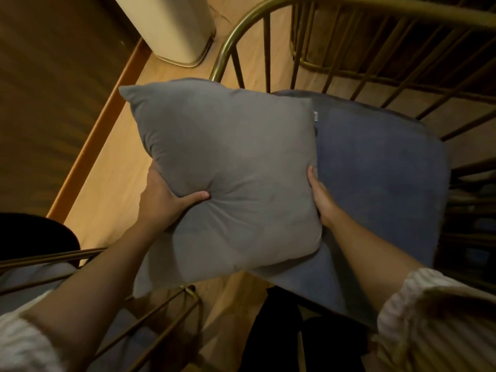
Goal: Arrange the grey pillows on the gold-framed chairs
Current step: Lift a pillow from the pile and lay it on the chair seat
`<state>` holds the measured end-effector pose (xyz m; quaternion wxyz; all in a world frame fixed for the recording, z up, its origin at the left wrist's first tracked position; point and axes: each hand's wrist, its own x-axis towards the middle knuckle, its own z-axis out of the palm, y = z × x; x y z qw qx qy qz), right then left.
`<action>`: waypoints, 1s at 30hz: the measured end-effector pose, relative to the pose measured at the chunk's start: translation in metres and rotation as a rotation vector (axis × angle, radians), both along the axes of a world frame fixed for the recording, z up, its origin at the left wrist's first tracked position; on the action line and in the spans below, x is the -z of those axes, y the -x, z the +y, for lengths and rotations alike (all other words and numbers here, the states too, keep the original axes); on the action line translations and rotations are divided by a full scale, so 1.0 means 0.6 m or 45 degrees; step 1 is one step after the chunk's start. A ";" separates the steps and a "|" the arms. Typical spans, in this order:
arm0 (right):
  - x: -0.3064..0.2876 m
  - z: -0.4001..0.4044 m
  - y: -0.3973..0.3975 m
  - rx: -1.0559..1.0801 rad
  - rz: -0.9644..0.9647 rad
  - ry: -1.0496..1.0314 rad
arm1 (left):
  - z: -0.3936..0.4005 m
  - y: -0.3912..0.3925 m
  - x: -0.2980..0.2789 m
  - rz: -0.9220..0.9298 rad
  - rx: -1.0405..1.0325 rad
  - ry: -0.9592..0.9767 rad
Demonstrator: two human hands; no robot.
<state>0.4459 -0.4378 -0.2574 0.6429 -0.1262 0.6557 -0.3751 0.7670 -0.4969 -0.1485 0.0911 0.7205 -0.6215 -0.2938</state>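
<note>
Both hands clasp 1 grey pillow (228, 167): left hand (163, 202) thumb dents its face, right hand (322, 197) fingers probably curl behind, above the gold-framed chair (381, 167).

single head view, looking steeply down from close above the chair seat (381, 167), wooden floor (112, 167) below.

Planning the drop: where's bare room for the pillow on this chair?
Free: the blue seat cushion, right of the grey pillow and bordered by the gold spindle back. Crowded: the seat's left part, under the pillow with the left hand and right hand gripping it.
</note>
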 end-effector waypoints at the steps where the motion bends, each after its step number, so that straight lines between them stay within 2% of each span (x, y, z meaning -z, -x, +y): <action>1: 0.005 0.008 0.005 0.008 -0.023 0.002 | -0.002 -0.003 0.000 -0.022 -0.003 -0.033; 5: -0.006 0.056 0.032 0.020 -0.053 -0.036 | -0.011 -0.004 -0.023 -0.017 -0.034 -0.154; 12: -0.040 0.177 0.093 0.364 0.158 -0.118 | 0.050 0.091 -0.039 0.253 -0.106 0.051; 16: -0.047 0.275 0.147 0.519 0.235 -0.141 | 0.056 0.167 0.002 0.411 0.024 -0.151; 20: -0.050 0.329 0.171 0.569 0.272 -0.115 | 0.044 0.205 0.055 0.393 0.104 -0.311; 24: -0.037 0.338 0.172 0.395 0.261 -0.111 | 0.038 0.214 0.085 0.349 0.110 -0.426; 27: -0.023 0.331 0.165 0.321 0.406 -0.112 | 0.052 0.209 0.108 0.295 0.181 -0.421; 30: -0.009 0.315 0.158 0.398 0.462 -0.079 | 0.063 0.208 0.131 0.168 0.151 -0.425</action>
